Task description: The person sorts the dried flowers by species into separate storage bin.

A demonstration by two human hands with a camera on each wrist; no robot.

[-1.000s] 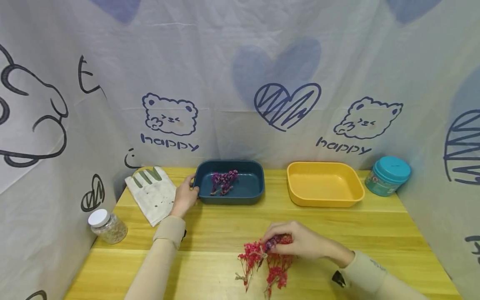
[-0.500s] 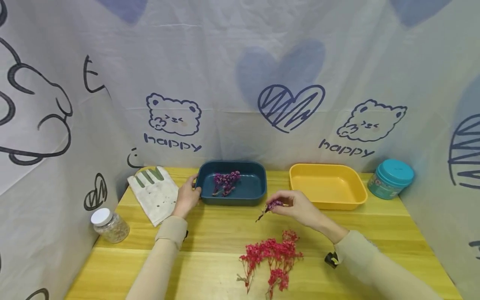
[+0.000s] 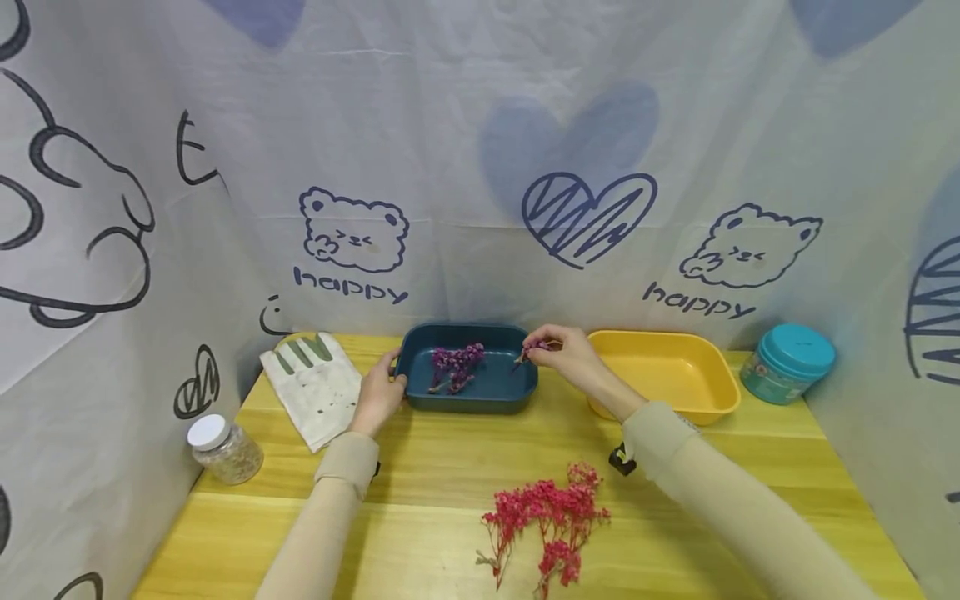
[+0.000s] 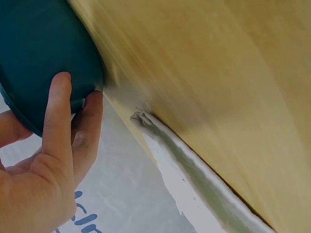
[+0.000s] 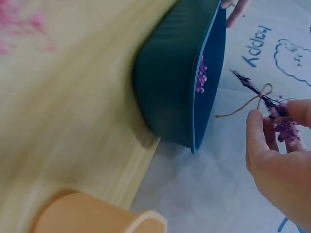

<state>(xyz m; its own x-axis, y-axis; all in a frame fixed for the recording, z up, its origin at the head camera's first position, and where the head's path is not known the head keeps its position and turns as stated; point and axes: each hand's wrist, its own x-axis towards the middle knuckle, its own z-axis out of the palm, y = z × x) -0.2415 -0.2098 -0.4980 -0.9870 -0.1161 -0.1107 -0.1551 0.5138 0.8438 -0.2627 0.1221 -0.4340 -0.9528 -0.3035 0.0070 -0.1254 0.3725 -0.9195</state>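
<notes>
My left hand (image 3: 378, 398) holds the left end of a dark blue rectangular tray (image 3: 471, 403), thumb and fingers around its outer wall and rim. Inside the tray lies dried purple flower material (image 3: 456, 363). Over the tray's right end, my right hand (image 3: 568, 357) pinches a small bunch of dried purple flowers (image 5: 287, 132) by its blossoms. A twine bow (image 5: 264, 91) ties its dark stems, which point toward the tray's inside. Bunches of dried pink-red flowers (image 3: 551, 504) lie on the table in front.
A yellow tray (image 3: 675, 375) stands right of the blue one, partly behind my right forearm. Farther right is a turquoise-lidded tub (image 3: 787, 364). On the left are a white cloth glove (image 3: 318, 396) and a clear jar (image 3: 227, 450) with a white lid. Printed fabric hangs behind.
My right hand has lifted the purple bunch from among the pink-red flowers and carried it away from me to the blue tray's right end. The left hand stays on the tray.
</notes>
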